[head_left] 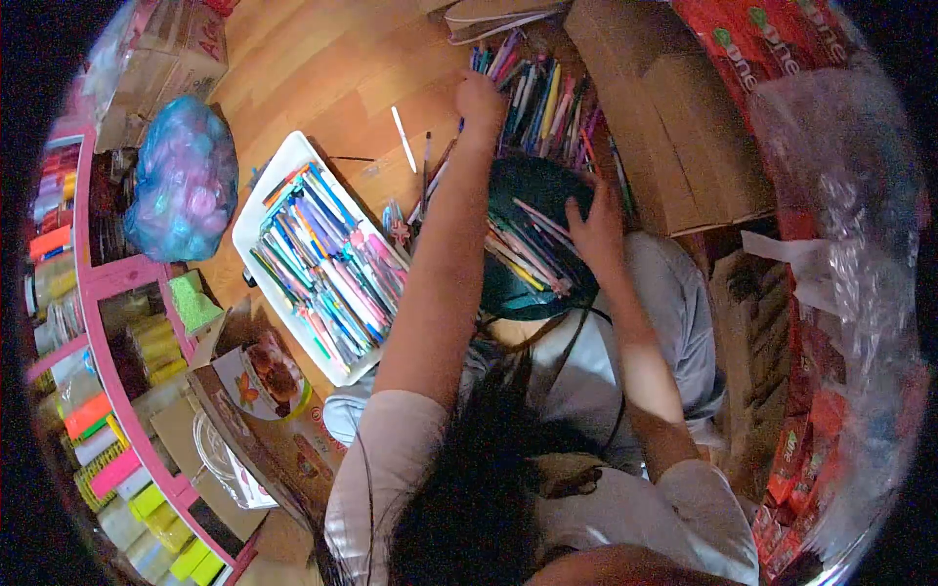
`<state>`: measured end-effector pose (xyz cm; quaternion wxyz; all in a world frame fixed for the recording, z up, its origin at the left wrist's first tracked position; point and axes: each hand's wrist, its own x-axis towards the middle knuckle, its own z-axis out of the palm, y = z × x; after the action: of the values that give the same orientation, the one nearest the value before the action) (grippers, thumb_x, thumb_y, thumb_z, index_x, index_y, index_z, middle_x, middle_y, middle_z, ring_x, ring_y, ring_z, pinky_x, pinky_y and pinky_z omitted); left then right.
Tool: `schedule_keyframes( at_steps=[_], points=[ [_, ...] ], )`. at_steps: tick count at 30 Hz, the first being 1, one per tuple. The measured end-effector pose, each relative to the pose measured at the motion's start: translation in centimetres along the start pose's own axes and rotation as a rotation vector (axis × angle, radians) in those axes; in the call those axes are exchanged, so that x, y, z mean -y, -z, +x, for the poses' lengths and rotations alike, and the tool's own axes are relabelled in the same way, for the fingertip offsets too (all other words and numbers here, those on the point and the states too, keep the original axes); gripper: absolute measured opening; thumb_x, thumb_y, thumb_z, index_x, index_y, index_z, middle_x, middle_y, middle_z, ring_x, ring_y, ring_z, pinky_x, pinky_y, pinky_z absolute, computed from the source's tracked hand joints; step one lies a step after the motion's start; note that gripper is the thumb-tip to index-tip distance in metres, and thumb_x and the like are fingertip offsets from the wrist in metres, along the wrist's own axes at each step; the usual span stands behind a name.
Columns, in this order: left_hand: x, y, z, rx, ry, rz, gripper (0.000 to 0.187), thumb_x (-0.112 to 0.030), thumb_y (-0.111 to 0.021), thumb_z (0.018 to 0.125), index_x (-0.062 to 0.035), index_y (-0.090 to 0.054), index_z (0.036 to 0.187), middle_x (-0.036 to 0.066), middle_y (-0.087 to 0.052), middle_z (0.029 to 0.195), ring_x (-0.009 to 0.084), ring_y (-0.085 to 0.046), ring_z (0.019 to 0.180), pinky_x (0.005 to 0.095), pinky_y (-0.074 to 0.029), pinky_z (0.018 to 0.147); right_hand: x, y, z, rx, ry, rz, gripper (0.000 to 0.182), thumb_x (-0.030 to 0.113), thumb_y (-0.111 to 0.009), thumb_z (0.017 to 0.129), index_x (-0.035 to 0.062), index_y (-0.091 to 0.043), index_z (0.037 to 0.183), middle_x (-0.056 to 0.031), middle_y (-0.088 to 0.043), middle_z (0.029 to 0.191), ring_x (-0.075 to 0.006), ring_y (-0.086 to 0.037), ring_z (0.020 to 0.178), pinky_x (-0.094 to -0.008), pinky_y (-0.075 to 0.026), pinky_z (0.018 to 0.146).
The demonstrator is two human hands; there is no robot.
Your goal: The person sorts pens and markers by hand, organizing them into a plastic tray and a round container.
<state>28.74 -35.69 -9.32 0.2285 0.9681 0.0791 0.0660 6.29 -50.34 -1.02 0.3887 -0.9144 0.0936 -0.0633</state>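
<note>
My left hand (480, 103) is at the upper middle, beside a pile of pens (547, 103) on the floor. Its fingers look curled closed, and a small blue tip shows below them. I cannot make out what they hold. Spread at the right side of a dark green bag (523, 181) in my lap, my right hand (598, 230) has its thumb apart from the fingers. Several pens (518, 259) lie inside the bag, close to that thumb. Left of my left forearm stands a white tray (293, 146) full of colourful pens (327, 259).
A white pen (404, 140) and a few dark ones lie on the wooden floor. A blue plastic bag (183, 181) and a pink shelf (107, 283) stand at the left. Cardboard boxes (674, 127) and red packages (772, 34) line the right side.
</note>
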Motion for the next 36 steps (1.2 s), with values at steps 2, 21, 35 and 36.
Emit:
schedule_keyframes(
  at_steps=[2,21,35,36],
  points=[
    [0.6,2.9,0.0,0.092,-0.163,0.071,0.052,-0.032,-0.07,0.061,0.0047,-0.053,0.093,0.021,-0.059,0.08,0.0329,-0.06,0.076,0.0369,-0.049,0.066,-0.7,-0.5,0.0,-0.033,0.043,-0.049,0.041,0.012,-0.056,0.075,-0.0008,-0.042,0.111,-0.021,-0.049,0.107,-0.0359,-0.046,0.102,-0.04,-0.034,0.089],
    [-0.2,14.7,-14.8,0.804,-0.905,0.302,0.029,-0.011,-0.053,0.075,-0.0009,-0.045,0.102,0.017,-0.057,0.085,0.0324,-0.056,0.083,0.0387,-0.047,0.065,-2.3,1.0,1.1,-0.311,-0.081,0.299,0.02,0.009,-0.047,0.081,0.0017,-0.053,0.098,-0.0148,-0.059,0.087,-0.0276,-0.058,0.083,-0.0336,-0.043,0.075],
    [-0.8,9.1,-5.0,0.503,-0.682,-0.175,0.044,-0.038,-0.057,0.071,-0.0041,-0.055,0.099,0.024,-0.057,0.078,0.034,-0.058,0.076,0.0415,-0.046,0.068,-2.0,1.1,1.7,-0.214,-0.074,0.318,0.017,0.007,-0.046,0.079,0.003,-0.059,0.091,-0.0092,-0.061,0.085,-0.0173,-0.056,0.081,-0.0279,-0.041,0.077],
    [-1.0,7.5,-4.1,0.396,-0.487,-0.175,0.053,-0.042,-0.057,0.07,-0.0024,-0.051,0.104,0.025,-0.055,0.088,0.0341,-0.055,0.085,0.0425,-0.045,0.072,-2.0,0.8,1.7,-0.206,-0.081,0.332,0.017,0.009,-0.048,0.079,0.0027,-0.057,0.092,-0.0117,-0.06,0.087,-0.0221,-0.056,0.083,-0.0308,-0.041,0.078]
  ],
)
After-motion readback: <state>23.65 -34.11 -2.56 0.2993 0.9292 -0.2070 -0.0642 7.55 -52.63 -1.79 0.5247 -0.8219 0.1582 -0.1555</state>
